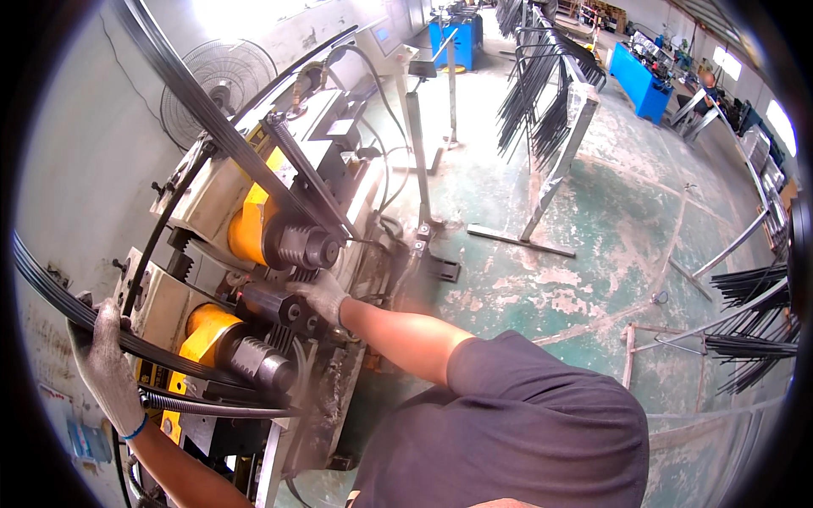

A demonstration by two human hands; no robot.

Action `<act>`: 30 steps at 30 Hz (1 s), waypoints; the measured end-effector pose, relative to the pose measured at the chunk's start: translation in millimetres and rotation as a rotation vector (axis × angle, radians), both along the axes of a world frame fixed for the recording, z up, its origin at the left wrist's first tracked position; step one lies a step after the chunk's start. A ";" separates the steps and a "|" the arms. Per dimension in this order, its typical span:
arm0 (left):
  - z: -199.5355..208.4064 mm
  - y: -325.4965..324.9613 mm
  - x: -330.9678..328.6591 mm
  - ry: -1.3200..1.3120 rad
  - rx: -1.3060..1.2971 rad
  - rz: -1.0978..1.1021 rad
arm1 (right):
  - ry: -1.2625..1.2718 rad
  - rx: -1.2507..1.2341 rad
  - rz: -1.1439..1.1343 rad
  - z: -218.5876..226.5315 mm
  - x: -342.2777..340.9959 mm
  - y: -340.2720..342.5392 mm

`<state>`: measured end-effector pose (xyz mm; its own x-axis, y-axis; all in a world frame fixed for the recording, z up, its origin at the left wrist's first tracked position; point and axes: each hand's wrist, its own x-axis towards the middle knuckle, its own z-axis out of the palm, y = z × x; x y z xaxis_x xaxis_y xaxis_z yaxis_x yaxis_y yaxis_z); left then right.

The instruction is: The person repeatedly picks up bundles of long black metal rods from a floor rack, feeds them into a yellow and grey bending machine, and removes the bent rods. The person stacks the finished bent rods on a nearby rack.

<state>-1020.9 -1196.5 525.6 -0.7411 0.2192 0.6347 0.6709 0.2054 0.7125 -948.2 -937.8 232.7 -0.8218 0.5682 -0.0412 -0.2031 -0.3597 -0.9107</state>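
Black rods (174, 362) slant lengthwise down rightward, left grip (105, 366) curled around them, right grip (320, 296) unclear

Wkshp w/ big mach. (252, 224) & rod racks (577, 127)

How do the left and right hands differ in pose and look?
The left hand grips black rods; the right hand is at the dark block, its grip unclear. The left hand points upward in the picture, the right hand leftward. A blue band shows at the left hand's wrist, none at the right hand's. Both wear pale gloves.
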 end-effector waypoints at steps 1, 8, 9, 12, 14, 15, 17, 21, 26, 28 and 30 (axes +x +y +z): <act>1.0 1.4 0.2 -0.007 0.002 0.000 | 0.005 -0.001 -0.002 0.8 0.7 0.5; 14.6 -1.9 -7.8 -0.108 0.104 0.065 | 0.014 0.025 -0.010 -9.7 -6.5 5.6; 19.5 -0.8 -5.5 -0.156 0.130 0.085 | 0.022 0.028 -0.007 -15.8 -10.6 8.1; 21.5 -34.1 -10.4 -0.148 -0.030 0.250 | -0.198 -0.020 0.009 0.3 1.9 -6.4; 18.0 -46.1 -19.8 -0.137 -0.232 0.181 | -0.087 -0.038 0.044 -55.9 -19.0 5.9; 14.5 -30.0 -7.1 -0.109 -0.204 0.209 | -0.079 0.063 -0.059 -69.2 -23.0 8.2; 16.3 -34.1 3.1 -0.175 -0.198 0.151 | -0.035 -0.032 -0.049 -53.6 -17.4 0.4; 20.2 -33.3 19.9 -0.205 -0.202 -0.035 | -0.036 0.056 -0.039 -67.4 -28.7 6.2; 20.3 -48.2 16.2 -0.215 -0.251 0.081 | -0.051 0.123 -0.019 -37.5 -11.9 1.7; 20.0 -45.3 16.0 -0.246 -0.226 0.074 | -0.059 0.072 0.027 -35.3 -10.0 5.1; 18.6 -47.2 8.1 -0.280 -0.210 0.076 | -0.099 0.069 0.047 -40.6 -12.7 12.5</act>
<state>-1012.8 -1243.6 544.2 -0.8992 0.2611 0.3512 0.4325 0.4087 0.8037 -960.8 -925.2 192.1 -0.8417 0.5331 -0.0854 -0.0953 -0.3024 -0.9484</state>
